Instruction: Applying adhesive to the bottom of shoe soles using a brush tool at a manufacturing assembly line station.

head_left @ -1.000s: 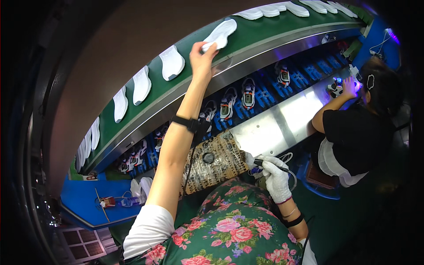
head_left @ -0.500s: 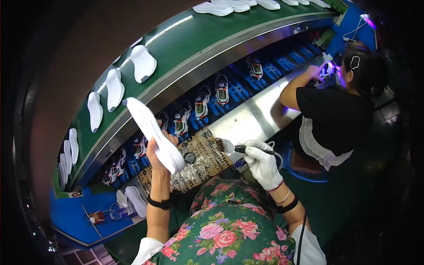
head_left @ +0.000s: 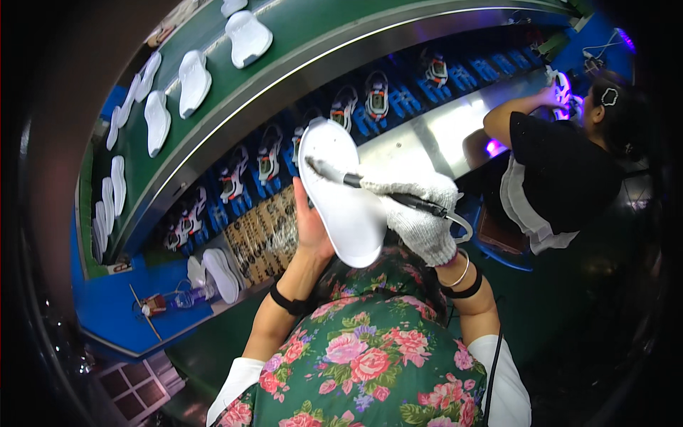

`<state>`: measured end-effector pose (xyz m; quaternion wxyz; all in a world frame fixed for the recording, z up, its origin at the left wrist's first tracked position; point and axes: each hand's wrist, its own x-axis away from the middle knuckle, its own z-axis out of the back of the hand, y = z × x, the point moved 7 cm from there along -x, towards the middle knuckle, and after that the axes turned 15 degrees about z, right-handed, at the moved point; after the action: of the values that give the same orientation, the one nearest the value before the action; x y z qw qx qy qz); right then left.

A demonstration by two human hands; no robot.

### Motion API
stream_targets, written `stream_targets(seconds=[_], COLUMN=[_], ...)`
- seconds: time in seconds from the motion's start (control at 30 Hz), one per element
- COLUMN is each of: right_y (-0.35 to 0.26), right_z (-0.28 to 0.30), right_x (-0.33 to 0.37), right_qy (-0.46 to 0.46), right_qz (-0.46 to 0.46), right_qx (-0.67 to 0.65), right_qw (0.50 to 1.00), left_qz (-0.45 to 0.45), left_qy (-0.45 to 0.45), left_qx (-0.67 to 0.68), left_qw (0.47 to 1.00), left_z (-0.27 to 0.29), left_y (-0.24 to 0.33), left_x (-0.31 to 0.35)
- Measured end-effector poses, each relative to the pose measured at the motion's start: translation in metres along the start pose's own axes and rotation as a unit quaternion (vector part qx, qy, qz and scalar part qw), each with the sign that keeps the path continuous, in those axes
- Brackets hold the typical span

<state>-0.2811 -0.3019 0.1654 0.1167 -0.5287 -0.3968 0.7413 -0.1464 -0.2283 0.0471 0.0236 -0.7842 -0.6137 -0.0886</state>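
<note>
Sole (head_left: 345,213), white and tilted, sits mid-view; at its 8 o'clock your bare left hand (head_left: 311,226) holds the edge, thumb showing, the other fingers hidden behind. At its 3 o'clock your gloved right hand (head_left: 423,217) is closed around a black-handled brush (head_left: 352,180), tip against the sole toward 11 o'clock. Other white soles (head_left: 193,84) line the green belt (head_left: 226,92) at 10 o'clock.

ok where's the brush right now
Middle of the head view: the brush is in the gloved right hand, tip against the white sole in the left hand.
</note>
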Motion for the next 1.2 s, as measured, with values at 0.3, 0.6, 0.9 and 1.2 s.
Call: stream_targets(seconds=[0.3, 0.6, 0.9, 1.2], right_y=[-0.004, -0.01, -0.004, -0.007], right_z=[-0.009, -0.029, -0.021, -0.03], right_x=[-0.011, 0.012, 0.01, 0.018], right_qy=[-0.044, -0.082, -0.075, -0.087], right_qz=[0.126, 0.119, 0.141, 0.201], right_qx=[0.099, 0.022, 0.032, 0.06], right_qw=[0.986, 0.989, 0.987, 0.974], left_qz=[-0.114, -0.092, -0.097, -0.068], left_qy=[0.186, 0.169, 0.204, 0.213], left_qx=[-0.191, -0.237, -0.335, -0.281], left_qw=[0.957, 0.952, 0.915, 0.933], left_z=[-0.001, 0.02, 0.015, 0.021], left_y=[-0.009, -0.004, 0.012, 0.017], left_x=[0.0, 0.011, 0.006, -0.002])
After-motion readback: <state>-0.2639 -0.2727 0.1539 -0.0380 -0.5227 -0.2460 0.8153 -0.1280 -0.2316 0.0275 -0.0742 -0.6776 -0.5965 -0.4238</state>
